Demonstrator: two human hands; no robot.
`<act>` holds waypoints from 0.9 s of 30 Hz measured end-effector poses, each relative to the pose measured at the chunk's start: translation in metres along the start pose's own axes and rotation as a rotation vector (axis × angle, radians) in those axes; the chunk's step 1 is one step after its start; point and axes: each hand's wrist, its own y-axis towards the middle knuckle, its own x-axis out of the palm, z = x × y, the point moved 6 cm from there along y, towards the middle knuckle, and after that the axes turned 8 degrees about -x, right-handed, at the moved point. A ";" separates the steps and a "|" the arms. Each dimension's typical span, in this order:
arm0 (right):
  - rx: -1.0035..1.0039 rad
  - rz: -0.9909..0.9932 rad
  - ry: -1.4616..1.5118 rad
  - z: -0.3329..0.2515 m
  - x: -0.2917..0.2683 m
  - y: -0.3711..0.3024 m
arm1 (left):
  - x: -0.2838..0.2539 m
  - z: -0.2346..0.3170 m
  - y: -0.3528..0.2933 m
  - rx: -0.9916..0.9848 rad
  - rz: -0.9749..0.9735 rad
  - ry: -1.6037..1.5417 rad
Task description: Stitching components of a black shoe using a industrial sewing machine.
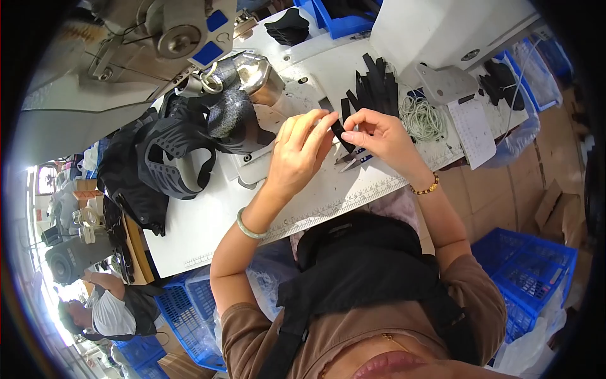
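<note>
My left hand (297, 148) is closed, thumb and fingers pinched at one side of a short black strip (339, 134). On the other side my right hand (382, 140) pinches the same strip between thumb and forefinger. The strip hangs slanted between my fingertips above the white worktable (303, 215); its upper end is partly behind my left fingers. Just below the strip lie thread snips (358, 159) with a dark blue body and pointed blades. Beyond my right hand a bunch of black strips (379, 85) lies spread on the table.
Grey-black shoe uppers (173, 164) and a glittery dark upper (237, 123) lie left, beneath a sewing machine (151, 50). Right are coiled pale cord (423, 119) and a paper sheet (473, 134). Blue crates (527, 268) stand on the floor. Another person (113, 312) sits far left.
</note>
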 end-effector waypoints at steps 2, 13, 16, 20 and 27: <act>0.104 -0.005 0.177 -0.013 0.010 -0.003 | -0.001 -0.004 -0.002 -0.097 -0.018 -0.118; -0.072 0.073 0.147 -0.022 0.024 0.001 | -0.011 -0.006 -0.006 -0.392 0.055 -0.497; -0.042 0.061 0.149 -0.024 0.028 0.001 | -0.014 -0.006 -0.007 -0.423 0.075 -0.492; -0.021 0.092 0.193 -0.023 0.032 0.002 | -0.017 -0.005 -0.010 -0.399 0.070 -0.437; -0.285 0.164 -0.151 -0.037 0.040 0.005 | -0.021 -0.012 -0.024 -0.648 0.190 -0.702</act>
